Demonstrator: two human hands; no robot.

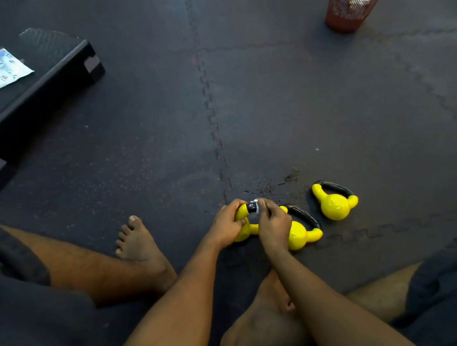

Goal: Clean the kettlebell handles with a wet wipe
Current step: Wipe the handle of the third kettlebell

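Three yellow kettlebells with black handles lie on the dark floor mat. My left hand (228, 223) grips the nearest kettlebell (240, 236) by its yellow neck. My right hand (271, 224) pinches a small white wet wipe (256, 204) wrapped against that kettlebell's black handle (252, 208). A second kettlebell (301, 233) lies just behind my right hand, partly hidden by it. The third kettlebell (335, 201) lies further right, apart from both hands.
A black step platform (34, 92) stands at the left with a blue-white wipe packet (1, 67) on top. A red mesh bin (349, 8) stands at the far top right. My bare legs and feet (137, 242) are folded in front. Dark crumbs (291, 177) speckle the mat.
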